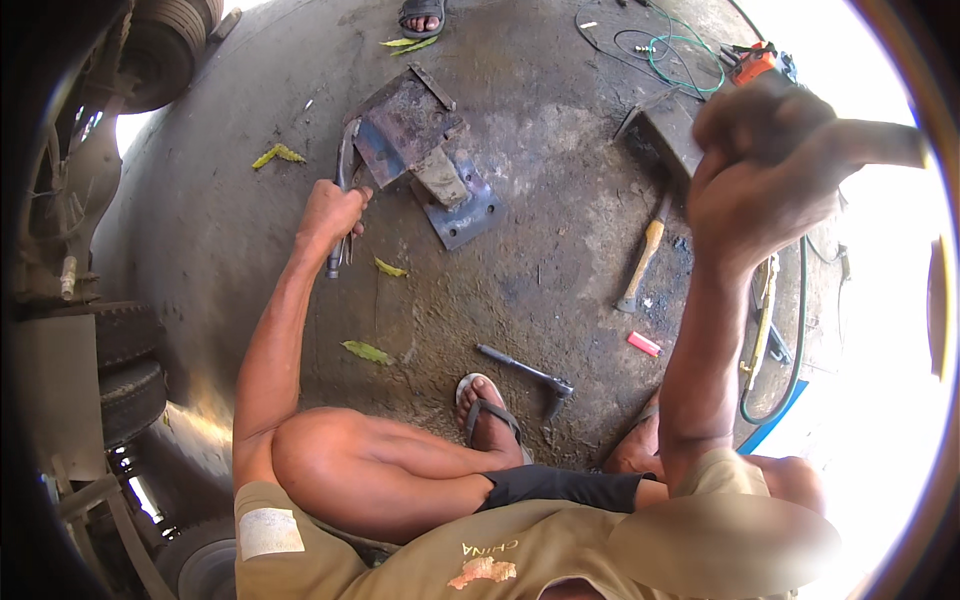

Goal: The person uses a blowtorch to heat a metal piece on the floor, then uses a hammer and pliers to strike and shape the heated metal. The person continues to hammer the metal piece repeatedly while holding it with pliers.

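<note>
My left hand (336, 212) is closed round the handles of a grey metal tool (346, 155) that looks like long locking pliers. The tool's upper end lies against the edge of a rusty, bluish steel bracket (400, 120) on the ground. Across that bracket rests a grey metal block (440, 178), beside a flat plate with bolt holes (465, 212). My right hand (750, 200) is raised at the right, smeared by motion, and its fingers are wrapped round a brown handle (885, 143). The head of that tool cannot be made out.
A wooden-handled hammer (642, 262), a red object (643, 344) and a ratchet wrench (528, 372) lie on the concrete. Behind my right hand are a steel channel (660, 135) and green cable (690, 65). Tyres (130, 395) stand left; a sandalled foot (421, 20) is at the far edge.
</note>
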Demonstrator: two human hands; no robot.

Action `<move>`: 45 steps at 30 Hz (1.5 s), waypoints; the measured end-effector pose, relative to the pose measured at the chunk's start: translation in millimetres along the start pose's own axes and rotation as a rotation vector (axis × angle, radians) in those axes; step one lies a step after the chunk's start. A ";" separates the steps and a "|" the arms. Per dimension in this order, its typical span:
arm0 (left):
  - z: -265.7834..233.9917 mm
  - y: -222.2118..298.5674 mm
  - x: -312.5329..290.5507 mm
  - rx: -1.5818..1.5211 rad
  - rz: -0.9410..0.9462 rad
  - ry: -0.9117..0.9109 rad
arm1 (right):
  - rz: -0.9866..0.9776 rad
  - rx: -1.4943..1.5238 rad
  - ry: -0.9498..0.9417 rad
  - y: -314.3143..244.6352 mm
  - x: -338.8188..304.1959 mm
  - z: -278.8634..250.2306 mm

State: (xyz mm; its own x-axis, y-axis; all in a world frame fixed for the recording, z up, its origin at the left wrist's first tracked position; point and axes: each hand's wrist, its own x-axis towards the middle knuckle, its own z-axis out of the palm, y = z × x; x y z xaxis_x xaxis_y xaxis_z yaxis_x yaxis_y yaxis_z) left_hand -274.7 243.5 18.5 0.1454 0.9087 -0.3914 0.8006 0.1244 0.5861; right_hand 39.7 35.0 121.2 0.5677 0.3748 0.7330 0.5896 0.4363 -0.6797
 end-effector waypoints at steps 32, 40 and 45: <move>-8.6 15.9 -8.9 0.207 0.031 0.054 | 1.108 -0.413 -0.847 77.7 -256.8 23.3; 1.1 13.4 -6.0 0.117 0.031 0.044 | 1.024 0.069 -0.348 7.6 -127.7 0.0; 10.0 15.5 -9.6 0.107 0.024 0.033 | 0.346 0.398 0.046 -24.5 2.1 -17.0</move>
State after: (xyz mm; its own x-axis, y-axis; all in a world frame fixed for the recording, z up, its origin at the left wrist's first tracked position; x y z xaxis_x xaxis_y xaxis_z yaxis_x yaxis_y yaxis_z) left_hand -257.9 232.7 24.3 0.1474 0.9238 -0.3535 0.8551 0.0606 0.5150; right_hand 36.2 11.1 138.9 0.7207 0.5193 0.4592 0.1047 0.5733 -0.8126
